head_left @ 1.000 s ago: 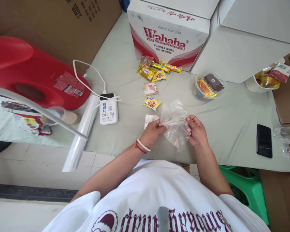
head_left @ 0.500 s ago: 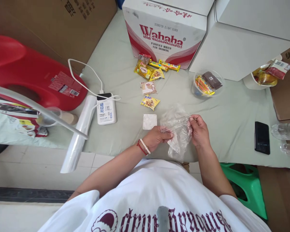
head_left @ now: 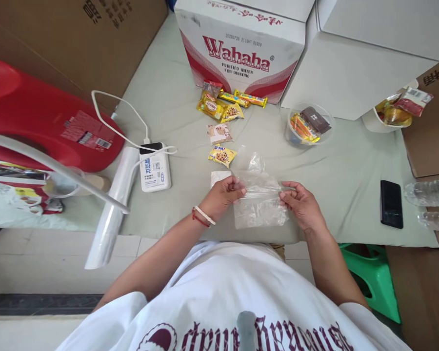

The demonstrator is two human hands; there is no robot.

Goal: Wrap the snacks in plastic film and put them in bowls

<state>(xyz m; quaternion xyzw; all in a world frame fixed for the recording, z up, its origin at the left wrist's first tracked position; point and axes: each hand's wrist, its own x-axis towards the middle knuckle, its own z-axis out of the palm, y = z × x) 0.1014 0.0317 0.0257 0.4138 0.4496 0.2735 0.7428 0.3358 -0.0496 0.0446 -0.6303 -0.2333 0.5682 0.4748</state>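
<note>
A clear plastic bag (head_left: 260, 209) is stretched sideways between my two hands, close to the table's front edge. My left hand (head_left: 223, 195) pinches its left side between thumb and fingers. On the other side my right hand (head_left: 300, 202) grips the bag's right edge in the same way. A white square packet (head_left: 219, 176) lies just behind my left hand, partly covered by it. Farther back, in a line, are a yellow snack packet (head_left: 222, 155) and a beige wrapped snack (head_left: 219, 133).
Several yellow snacks (head_left: 232, 113) lie before the Wahaba water carton (head_left: 241, 58). A clear tub of snacks (head_left: 309, 126) and a white tub (head_left: 388, 122) stand right. A phone (head_left: 391, 204) and bottles lie far right; a power bank (head_left: 155, 170) and plastic roll (head_left: 113, 209) lie left.
My hands have moved apart and pulled the crumpled bag out wide and flatter. My left hand has shifted left and now covers part of the white packet. The view has shifted slightly.
</note>
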